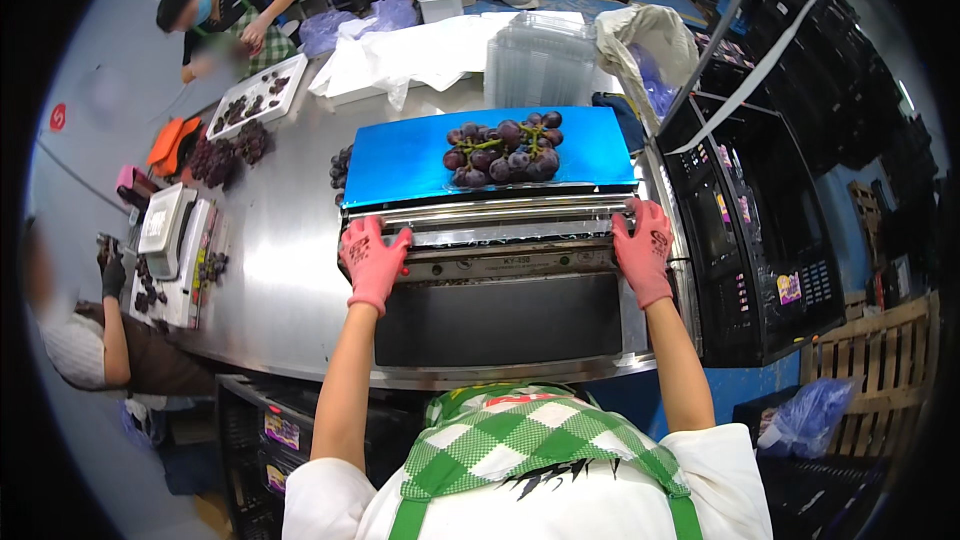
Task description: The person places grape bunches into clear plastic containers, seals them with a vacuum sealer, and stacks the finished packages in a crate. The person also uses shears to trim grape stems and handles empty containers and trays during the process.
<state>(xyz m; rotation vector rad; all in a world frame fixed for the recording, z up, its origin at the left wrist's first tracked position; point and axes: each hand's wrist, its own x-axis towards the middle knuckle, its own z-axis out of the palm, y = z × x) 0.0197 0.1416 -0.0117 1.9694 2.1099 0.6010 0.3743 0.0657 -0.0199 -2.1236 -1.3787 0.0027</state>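
Note:
A film wrapping machine (500, 268) stands on the steel table before me, with a shiny blue plate (400, 155) at its far side. A bunch of dark purple grapes (505, 152) with green stems lies on that plate, with what seems to be clear plastic beneath it. Along the machine's front rollers runs a band of clear film (510, 235). My left hand (372, 258), in a pink glove, has its fingers and thumb closed on the band's left end. At the right end, my right hand (645, 252), gloved alike, grips it the same way.
Stacked clear trays (540, 60) stand behind the plate, beside white sheets (410, 55). Black crates (740, 230) border the table at right. Left are more grapes (215, 160), a white tray (262, 95) and a scale (170, 230). Two co-workers handle grapes on that side.

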